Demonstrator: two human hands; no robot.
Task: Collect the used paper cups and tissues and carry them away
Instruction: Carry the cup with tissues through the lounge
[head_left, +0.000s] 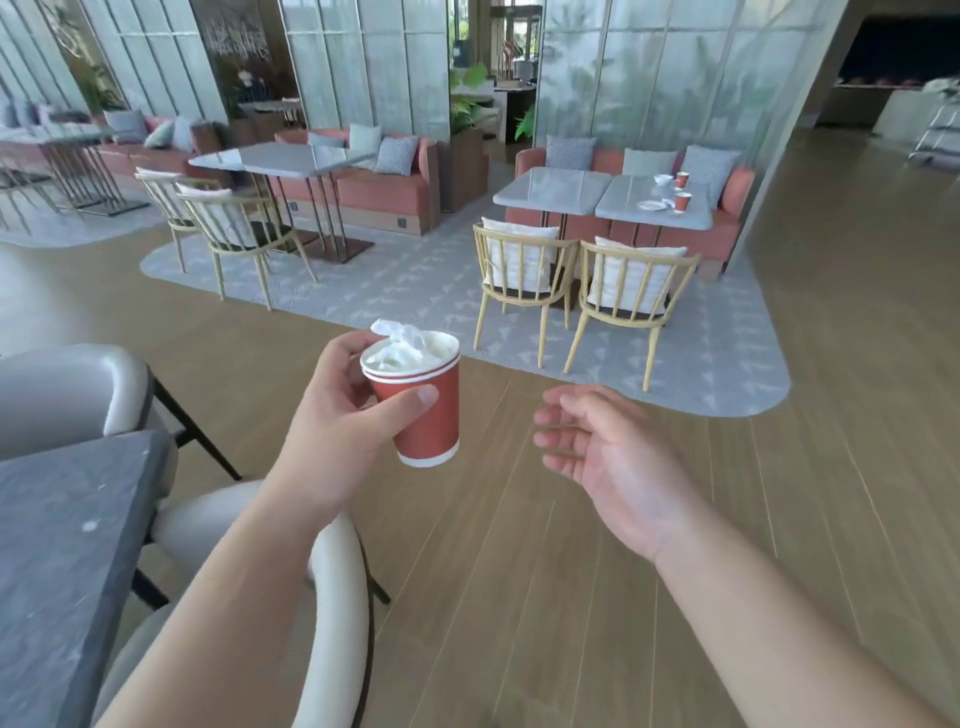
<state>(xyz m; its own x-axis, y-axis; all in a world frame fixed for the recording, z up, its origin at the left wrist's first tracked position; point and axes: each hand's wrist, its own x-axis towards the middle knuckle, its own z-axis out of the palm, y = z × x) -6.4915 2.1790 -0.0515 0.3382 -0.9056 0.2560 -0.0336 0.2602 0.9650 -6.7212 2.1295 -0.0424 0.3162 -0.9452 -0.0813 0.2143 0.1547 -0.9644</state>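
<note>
My left hand (337, 415) grips stacked red paper cups (428, 415) with white rims, held upright over the wooden floor. Crumpled white tissue (402, 345) fills the top cup and pokes above its rim. My right hand (608, 452) hovers to the right of the cups, palm turned inward, fingers relaxed and holding nothing. Far off at the back right, a grey table (623, 205) carries two more red paper cups (682, 179) (682, 201), a white plate (651, 206) and some white tissue (663, 180).
A dark stone table (62, 545) is at my lower left, with pale padded chairs (332, 587) beside it. Two wooden chairs (524, 280) stand on a grey rug before the far table. Another table-and-chair set (280, 158) is at the back left.
</note>
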